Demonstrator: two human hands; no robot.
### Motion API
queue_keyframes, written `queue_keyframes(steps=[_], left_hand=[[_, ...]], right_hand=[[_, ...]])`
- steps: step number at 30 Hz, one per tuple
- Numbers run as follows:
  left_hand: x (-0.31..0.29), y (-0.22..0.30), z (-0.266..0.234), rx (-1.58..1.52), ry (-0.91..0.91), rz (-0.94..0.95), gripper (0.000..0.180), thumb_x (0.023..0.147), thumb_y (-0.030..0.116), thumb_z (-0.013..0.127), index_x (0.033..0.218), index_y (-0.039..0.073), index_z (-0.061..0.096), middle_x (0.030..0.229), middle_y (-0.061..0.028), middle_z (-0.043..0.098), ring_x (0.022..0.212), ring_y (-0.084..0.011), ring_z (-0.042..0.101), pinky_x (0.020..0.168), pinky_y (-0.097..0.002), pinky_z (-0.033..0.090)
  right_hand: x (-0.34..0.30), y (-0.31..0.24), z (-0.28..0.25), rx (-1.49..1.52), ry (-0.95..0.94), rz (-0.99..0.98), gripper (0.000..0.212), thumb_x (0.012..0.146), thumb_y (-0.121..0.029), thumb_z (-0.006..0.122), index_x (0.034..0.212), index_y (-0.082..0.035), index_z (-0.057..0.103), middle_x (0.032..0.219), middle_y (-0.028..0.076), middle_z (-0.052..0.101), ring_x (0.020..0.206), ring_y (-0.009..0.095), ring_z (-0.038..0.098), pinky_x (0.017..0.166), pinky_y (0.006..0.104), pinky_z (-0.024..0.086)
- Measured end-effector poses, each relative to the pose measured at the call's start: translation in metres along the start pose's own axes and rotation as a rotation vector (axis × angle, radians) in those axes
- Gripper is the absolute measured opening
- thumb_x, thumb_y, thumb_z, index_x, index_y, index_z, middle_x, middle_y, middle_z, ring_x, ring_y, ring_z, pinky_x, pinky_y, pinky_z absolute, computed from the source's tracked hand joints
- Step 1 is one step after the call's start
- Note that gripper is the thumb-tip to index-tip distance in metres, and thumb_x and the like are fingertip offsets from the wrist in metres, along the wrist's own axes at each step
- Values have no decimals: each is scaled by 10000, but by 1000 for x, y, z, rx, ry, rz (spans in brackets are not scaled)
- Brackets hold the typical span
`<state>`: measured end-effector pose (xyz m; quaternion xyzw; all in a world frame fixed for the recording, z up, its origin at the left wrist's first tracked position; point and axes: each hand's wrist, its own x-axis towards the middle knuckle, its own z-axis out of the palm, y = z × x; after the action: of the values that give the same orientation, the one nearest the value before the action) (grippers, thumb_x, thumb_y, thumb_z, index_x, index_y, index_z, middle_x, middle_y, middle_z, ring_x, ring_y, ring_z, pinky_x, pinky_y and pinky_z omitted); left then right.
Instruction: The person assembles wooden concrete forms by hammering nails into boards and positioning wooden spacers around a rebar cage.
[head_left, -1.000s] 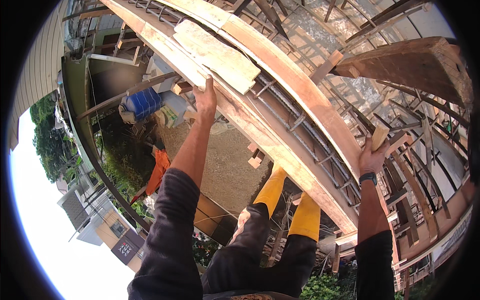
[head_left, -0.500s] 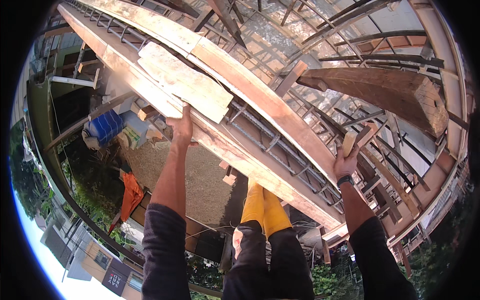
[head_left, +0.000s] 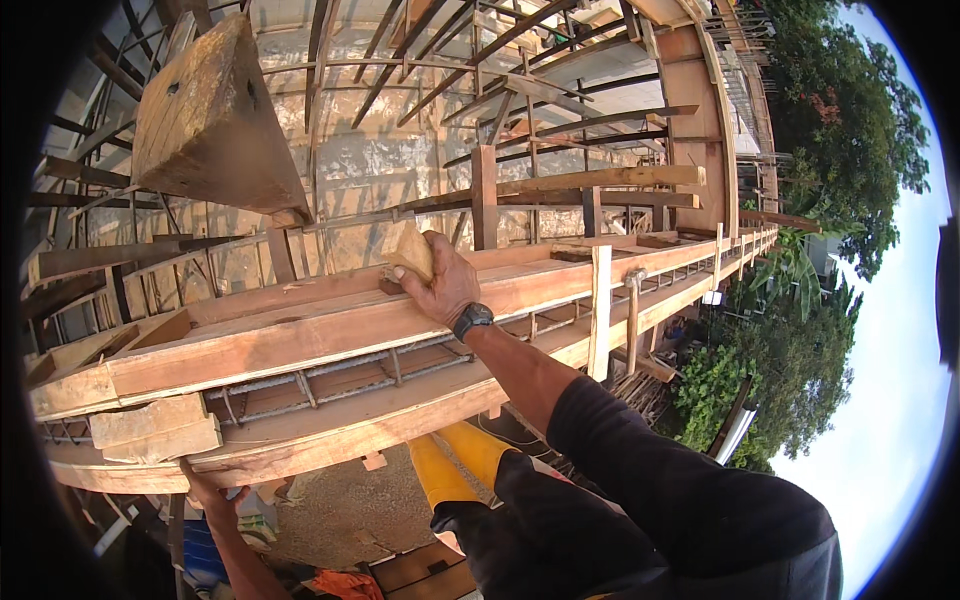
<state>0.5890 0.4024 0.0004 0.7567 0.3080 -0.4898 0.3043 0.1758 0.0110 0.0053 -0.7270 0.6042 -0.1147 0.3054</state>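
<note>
Insp. of timber form, hands at work. R hand (head_left: 440, 282) was closed on a wood block (head_left: 410, 252), thumb on near side, fingers round far side; watch (head_left: 473, 319) on R wrist. Block was tilted, at far side of inner board (head_left: 300, 340), approx. mid-length of the near stretch; contact w/ board couldn't be confirmed, hand in the way.

L hand (head_left: 213, 490) was low at L, at lower edge of outer board (head_left: 350, 440), one digit up against outer face; grip on board couldn't be told.

Rebar (head_left: 306, 388) ran betw. the two boards. Short plank (head_left: 157, 430) lay across the gap at L end, just above L hand. To R: upright batten (head_left: 600, 310) across form, hammer (head_left: 634, 300) just beside it, head up. Below: yellow boots (head_left: 440, 470), orange cloth (head_left: 345, 583) nr. bottom edge. Upper L: heavy timber (head_left: 210, 120).
</note>
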Motion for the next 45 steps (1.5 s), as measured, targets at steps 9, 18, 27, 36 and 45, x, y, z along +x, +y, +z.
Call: queue_keyframes(steps=[9, 18, 27, 36, 45], left_hand=[[-11, 10, 18, 55, 134, 48, 991, 855, 779, 489, 1465, 31, 261, 1366, -213, 484, 1149, -329, 553, 760, -583, 588], [-6, 10, 20, 85, 316, 54, 1007, 846, 852, 437, 1462, 55, 431, 1307, -180, 572, 1086, -327, 606, 876, -609, 538], [-14, 6, 17, 142, 87, 37, 1064, 793, 928, 384, 1513, 147, 433, 1529, -146, 447, 1384, -352, 416, 919, -533, 485], [3, 13, 55, 21, 195, 91, 1002, 840, 858, 428, 1497, 102, 409, 1397, -183, 479, 1147, -368, 561, 910, -588, 480], [13, -2, 40, 21, 426, 150, 998, 833, 814, 495, 1470, 50, 404, 1274, -214, 588, 1010, -357, 656, 735, -555, 579]], right_hand=[[-117, 2, -30, 66, -76, -379, 717, 747, -279, 855, 1340, -68, 510, 1279, 184, 561, 1149, 400, 546, 980, 501, 453], [-177, -53, 11, -3, -236, -173, 860, 748, -477, 869, 1415, -98, 479, 1408, 164, 469, 1321, 393, 424, 1100, 531, 359], [-213, 165, -162, -468, 169, 261, 483, 986, -333, 629, 1357, -56, 491, 1406, 209, 433, 1310, 415, 400, 1068, 548, 330], [-198, 470, -357, -131, 31, 830, 588, 1062, -378, 461, 1471, 45, 428, 1366, 267, 569, 1207, 397, 585, 986, 445, 479], [-200, 477, -359, -1146, 185, -302, 468, 1078, -411, 449, 1279, 6, 517, 865, 168, 575, 823, 264, 598, 657, 424, 472]])
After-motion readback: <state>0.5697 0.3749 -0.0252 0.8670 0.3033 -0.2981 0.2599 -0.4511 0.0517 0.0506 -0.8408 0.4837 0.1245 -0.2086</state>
